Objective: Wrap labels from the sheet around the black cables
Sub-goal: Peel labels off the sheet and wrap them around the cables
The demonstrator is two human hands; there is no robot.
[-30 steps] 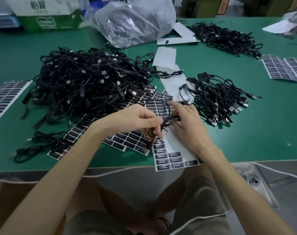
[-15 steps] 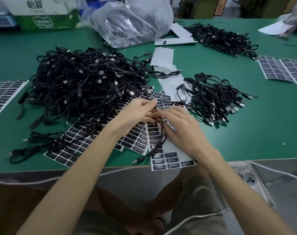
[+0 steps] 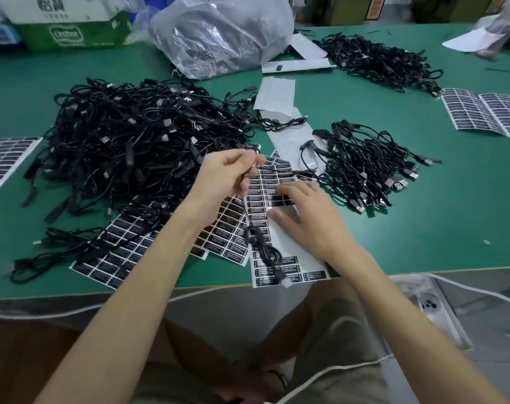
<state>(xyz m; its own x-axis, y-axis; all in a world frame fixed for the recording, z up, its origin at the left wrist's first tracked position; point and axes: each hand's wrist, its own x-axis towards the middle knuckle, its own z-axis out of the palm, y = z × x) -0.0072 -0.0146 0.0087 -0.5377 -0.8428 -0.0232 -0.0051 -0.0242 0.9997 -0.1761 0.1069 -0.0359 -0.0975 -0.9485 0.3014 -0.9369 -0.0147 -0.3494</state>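
Observation:
My right hand [image 3: 304,218] rests flat with spread fingers on the label sheet [image 3: 277,182], holding it down on the green table. Above the sheet's top left corner, my left hand [image 3: 226,177] is lifted with its fingers curled; its fingertips pinch a small dark label [image 3: 255,168], blurred by motion. One black cable [image 3: 262,247] lies loose on the lower part of the sheet, between my forearms, and its plug reaches the table's front edge. Neither hand touches it.
A big heap of black cables [image 3: 131,147] fills the left. A smaller bundle [image 3: 364,167] lies right of the sheet and another pile [image 3: 379,59] far back. More label sheets [image 3: 486,112] lie around; a plastic bag [image 3: 224,33] and a box [image 3: 70,24] stand behind.
Both hands have let go of the cable, which now lies on the sheet. The left hand rose with a label; the right hand flattened onto the sheet.

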